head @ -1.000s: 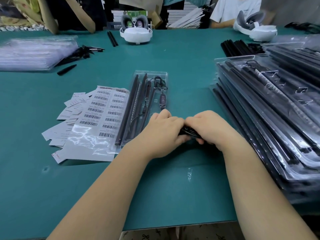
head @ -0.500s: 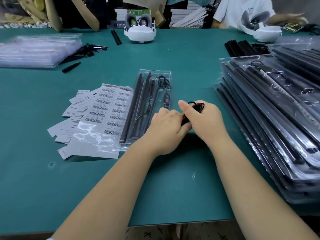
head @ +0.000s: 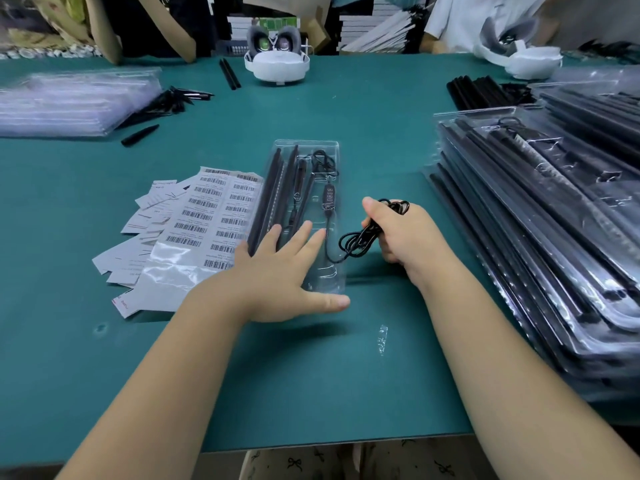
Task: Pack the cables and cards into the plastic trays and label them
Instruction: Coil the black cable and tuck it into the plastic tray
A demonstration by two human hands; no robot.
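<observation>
left hand (head: 277, 271) lies flat with fingers spread on the near end of the clear plastic tray (head: 304, 147) in the middle of the green table (head: 311, 375). right hand (head: 405, 233), just right of the tray, grips a coiled black cable (head: 356, 240). barcode label sheets (head: 207, 216) lie touching the tray's left edge.

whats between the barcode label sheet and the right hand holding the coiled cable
In the head view, the clear plastic tray with black rods lies between the barcode label sheet and right hand; the left hand rests on it.
</observation>
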